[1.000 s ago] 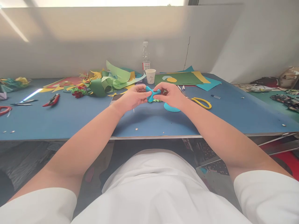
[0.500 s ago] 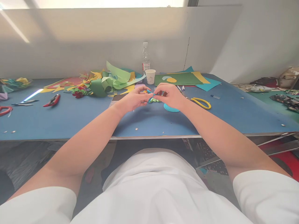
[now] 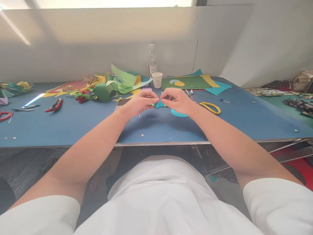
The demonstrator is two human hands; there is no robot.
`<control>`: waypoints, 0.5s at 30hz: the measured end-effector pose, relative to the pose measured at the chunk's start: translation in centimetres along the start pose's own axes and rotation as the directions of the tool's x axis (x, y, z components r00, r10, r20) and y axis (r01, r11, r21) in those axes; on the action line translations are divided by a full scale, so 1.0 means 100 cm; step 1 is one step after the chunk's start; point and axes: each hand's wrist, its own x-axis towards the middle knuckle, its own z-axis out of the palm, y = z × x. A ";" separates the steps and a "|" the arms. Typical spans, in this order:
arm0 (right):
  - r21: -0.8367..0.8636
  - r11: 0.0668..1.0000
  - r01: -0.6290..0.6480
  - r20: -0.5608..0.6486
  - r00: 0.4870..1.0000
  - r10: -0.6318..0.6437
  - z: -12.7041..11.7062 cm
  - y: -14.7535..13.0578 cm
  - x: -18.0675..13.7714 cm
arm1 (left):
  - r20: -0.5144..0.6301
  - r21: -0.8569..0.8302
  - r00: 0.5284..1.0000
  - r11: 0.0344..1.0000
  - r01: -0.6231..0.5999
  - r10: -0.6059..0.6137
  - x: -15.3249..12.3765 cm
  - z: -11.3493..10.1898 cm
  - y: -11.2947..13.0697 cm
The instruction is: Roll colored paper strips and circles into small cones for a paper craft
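Between my fingertips is a small folded piece of blue paper [image 3: 159, 104], its lower part showing as a pointed wedge. My left hand [image 3: 141, 103] pinches it from the left, and my right hand [image 3: 177, 99] pinches it from the right, the two sets of fingertips almost touching. Behind the paper, bits of curly green material show on the table, partly hidden by my hands. A round blue paper disc [image 3: 179, 113] lies under my right hand. To the right of that hand rest yellow-handled scissors [image 3: 210, 108], their blades mostly hidden.
A paper cup [image 3: 157, 80] stands in front of a plastic bottle [image 3: 152, 60] by the wall. Coloured paper scraps [image 3: 122, 78] pile up at back left, and flat green sheets [image 3: 189, 83] lie at back right. Red-handled pliers [image 3: 54, 105] lie on the left of the blue table [image 3: 80, 127].
The blue paper has turned between my fingers, from a narrow strip to a downward-spreading wedge. Both hands have shifted only slightly and keep their pinch.
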 end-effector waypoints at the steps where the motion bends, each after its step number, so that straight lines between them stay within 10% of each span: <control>1: 0.001 1.000 0.013 0.004 1.000 -0.013 0.000 0.000 0.000 | 0.007 -0.002 1.000 1.000 0.003 -0.003 0.000 0.000 0.000; 15: 0.067 0.986 -0.152 0.014 0.988 0.151 0.002 0.001 0.001 | 0.030 0.164 0.998 0.984 -0.062 0.058 0.000 0.000 0.001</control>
